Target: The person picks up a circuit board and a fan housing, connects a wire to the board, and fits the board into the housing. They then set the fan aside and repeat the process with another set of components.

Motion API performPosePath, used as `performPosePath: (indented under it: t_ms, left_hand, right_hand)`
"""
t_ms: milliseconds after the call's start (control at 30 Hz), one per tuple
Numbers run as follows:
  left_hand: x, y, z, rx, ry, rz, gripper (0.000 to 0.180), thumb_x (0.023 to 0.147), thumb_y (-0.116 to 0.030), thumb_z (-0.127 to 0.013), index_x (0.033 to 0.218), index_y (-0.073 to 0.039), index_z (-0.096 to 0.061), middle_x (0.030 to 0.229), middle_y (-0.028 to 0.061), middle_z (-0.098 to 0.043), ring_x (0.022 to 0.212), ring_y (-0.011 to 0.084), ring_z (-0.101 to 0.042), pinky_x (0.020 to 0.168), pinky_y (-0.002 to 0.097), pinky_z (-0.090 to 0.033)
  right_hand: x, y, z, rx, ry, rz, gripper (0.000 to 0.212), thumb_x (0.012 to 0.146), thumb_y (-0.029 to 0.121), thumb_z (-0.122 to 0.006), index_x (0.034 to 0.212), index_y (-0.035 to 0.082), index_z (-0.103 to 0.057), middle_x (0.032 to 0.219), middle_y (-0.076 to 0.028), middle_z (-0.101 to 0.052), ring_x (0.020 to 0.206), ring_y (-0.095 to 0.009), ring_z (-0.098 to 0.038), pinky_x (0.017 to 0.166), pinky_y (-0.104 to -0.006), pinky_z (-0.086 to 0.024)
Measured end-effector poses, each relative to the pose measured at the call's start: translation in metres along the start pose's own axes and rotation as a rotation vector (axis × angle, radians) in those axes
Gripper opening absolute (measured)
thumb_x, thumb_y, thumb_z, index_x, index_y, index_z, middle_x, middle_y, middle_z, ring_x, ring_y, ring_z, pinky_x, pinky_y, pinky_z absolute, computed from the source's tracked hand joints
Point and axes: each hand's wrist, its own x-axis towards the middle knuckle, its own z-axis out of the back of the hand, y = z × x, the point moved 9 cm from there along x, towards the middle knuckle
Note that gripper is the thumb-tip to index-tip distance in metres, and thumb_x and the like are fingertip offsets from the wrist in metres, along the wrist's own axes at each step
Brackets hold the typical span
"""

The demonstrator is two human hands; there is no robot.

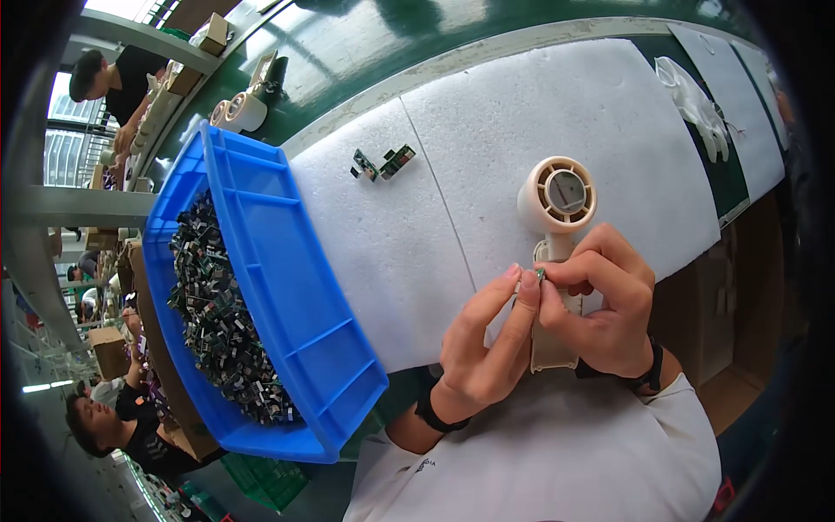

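A cream handheld fan (557, 196) lies on the white foam sheet in front of me, its round head away from me and its open handle casing (554, 350) toward my body. Above the handle my two hands meet at the fingertips. My right hand (609, 291) pinches a small green circuit board (541, 274) between thumb and forefinger. My left hand (489, 339) is closed too, its thumb and finger pressed against the board's left side. The fingers cover most of the board and part of the handle.
At left a blue bin (300, 287) holds many small circuit boards (222, 313). Two loose circuit boards (397, 162) lie on the foam sheet (487, 113). White gloves (696, 104) rest at the far right. More fan parts (243, 111) stand behind the bin; other people work at left.
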Motion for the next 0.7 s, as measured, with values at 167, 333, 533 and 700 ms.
performPosePath:
  t_ms: [167,333,533,700]
  left_hand:
    - [0.007,0.003,0.000,0.029,-0.038,0.020,0.040,0.075,0.018,-0.073,0.113,0.005,-0.072,0.107,0.0222,-0.068,0.094,0.0309,-0.073,0.080,0.0328,-0.062]
    - [0.014,0.019,0.001,-0.105,-0.030,0.137,0.042,0.074,0.016,-0.074,0.112,-0.001,-0.074,0.105,0.0176,-0.071,0.090,0.0277,-0.074,0.077,0.0316,-0.060]
    - [0.020,0.020,0.004,-0.152,0.085,0.187,0.041,0.074,0.012,-0.076,0.113,-0.004,-0.074,0.107,0.0159,-0.071,0.087,0.0271,-0.073,0.075,0.0324,-0.059]
    - [0.019,0.020,0.007,-0.158,0.045,0.162,0.039,0.077,0.008,-0.076,0.114,-0.002,-0.071,0.109,0.0174,-0.070,0.092,0.0291,-0.072,0.079,0.0346,-0.058]
  right_hand:
    - [0.007,-0.001,0.001,-0.019,0.049,-0.008,0.012,0.072,0.000,-0.079,0.082,0.004,-0.073,0.071,-0.003,-0.055,0.060,-0.014,-0.054,0.051,-0.0272,-0.044]
    - [0.029,0.007,0.010,-0.186,0.272,0.179,0.021,0.075,0.002,-0.080,0.095,0.006,-0.075,0.083,-0.005,-0.061,0.072,-0.020,-0.060,0.066,-0.0315,-0.050]
    - [0.075,0.016,-0.003,-0.215,0.620,0.330,0.042,0.081,0.010,-0.079,0.121,0.015,-0.070,0.109,-0.014,-0.066,0.092,-0.029,-0.066,0.086,-0.0366,-0.054]
    - [0.116,-0.011,-0.034,-0.191,1.197,0.256,0.053,0.083,0.012,-0.080,0.133,0.017,-0.064,0.122,-0.014,-0.066,0.110,-0.029,-0.065,0.089,-0.0377,-0.054]
